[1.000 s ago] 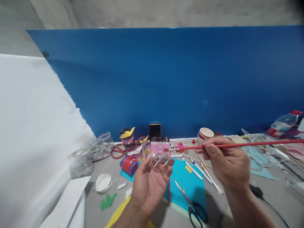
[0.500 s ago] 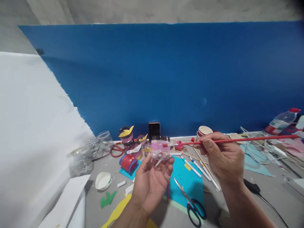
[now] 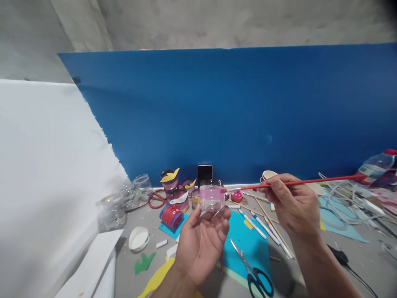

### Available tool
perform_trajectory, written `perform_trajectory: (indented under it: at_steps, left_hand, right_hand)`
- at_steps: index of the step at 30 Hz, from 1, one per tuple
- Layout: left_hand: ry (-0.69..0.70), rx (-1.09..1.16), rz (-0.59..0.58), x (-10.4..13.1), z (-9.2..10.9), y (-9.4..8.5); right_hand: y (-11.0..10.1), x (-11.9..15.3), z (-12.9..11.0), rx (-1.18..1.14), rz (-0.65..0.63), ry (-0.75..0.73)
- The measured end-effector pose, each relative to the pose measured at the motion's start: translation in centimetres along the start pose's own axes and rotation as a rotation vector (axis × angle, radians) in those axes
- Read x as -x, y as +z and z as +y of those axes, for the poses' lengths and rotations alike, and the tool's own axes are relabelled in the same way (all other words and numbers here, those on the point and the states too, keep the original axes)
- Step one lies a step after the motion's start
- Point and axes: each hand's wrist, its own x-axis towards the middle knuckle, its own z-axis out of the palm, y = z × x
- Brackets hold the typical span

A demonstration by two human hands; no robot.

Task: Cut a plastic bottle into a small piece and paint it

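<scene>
My left hand (image 3: 203, 244), palm up, grips the base of a clear plastic bottle bottom (image 3: 212, 205) between its fingertips. A band of pink paint runs round the cup-like piece, below a dark upper rim. My right hand (image 3: 293, 207) pinches a long red-handled paintbrush (image 3: 297, 182), held nearly level. The brush tip touches the right part of the pink band. Behind the brush sits a small red pot of pink paint (image 3: 237, 196). Below the hands, black-handled scissors (image 3: 252, 271) lie partly over a blue sheet (image 3: 245, 240).
Painted cups with paper birds (image 3: 170, 178) and a red-and-blue wrapped cup (image 3: 171, 217) stand left of centre. Clear bottle pieces (image 3: 113, 211) are at the far left. Markers (image 3: 266, 227) lie near my right hand. A phone (image 3: 205, 171) leans at the back, and a bottle (image 3: 376, 165) lies at right.
The view has shifted, so the table contents appear slightly lower and further right. The bottle bottom is turned a little in my left hand; the brush stays on its pink band.
</scene>
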Motion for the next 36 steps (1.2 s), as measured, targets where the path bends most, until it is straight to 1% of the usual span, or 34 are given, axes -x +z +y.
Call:
perform_trajectory:
  at_steps: [6, 11, 15, 21, 24, 29, 33, 36]
  left_hand:
    - [0.043, -0.048, 0.02, 0.1, -0.3, 0.1]
    - [0.07, -0.045, 0.03, -0.2, -0.3, 0.1]
    - [0.031, -0.033, -0.008, -0.4, -0.1, -0.4]
    - [-0.063, 0.015, -0.11, -0.7, 0.0, -1.3]
    - [-0.079, 0.002, -0.114, -0.7, 0.1, -1.4]
    - [-0.08, 0.002, -0.12, -0.5, 0.2, -1.1]
    - [-0.094, 0.029, -0.084, -0.4, 0.1, -1.0]
    - [-0.104, 0.046, -0.091, -0.3, 0.2, -1.0]
  right_hand:
    - [0.3, 0.5, -0.3, 0.022, -0.007, -0.018]
    - [0.1, 0.5, -0.3, 0.028, 0.022, -0.036]
    - [0.2, 0.2, -0.2, 0.025, -0.007, -0.011]
    - [0.4, -0.4, 0.3, -0.093, 0.009, 0.113]
    - [0.5, -0.6, 0.4, -0.141, -0.015, 0.163]
    - [0.3, -0.8, 0.0, -0.247, 0.007, 0.181]
    - [0.4, -0.2, -0.2, -0.223, -0.034, 0.21]
    - [0.3, -0.1, -0.1, -0.188, -0.053, 0.204]
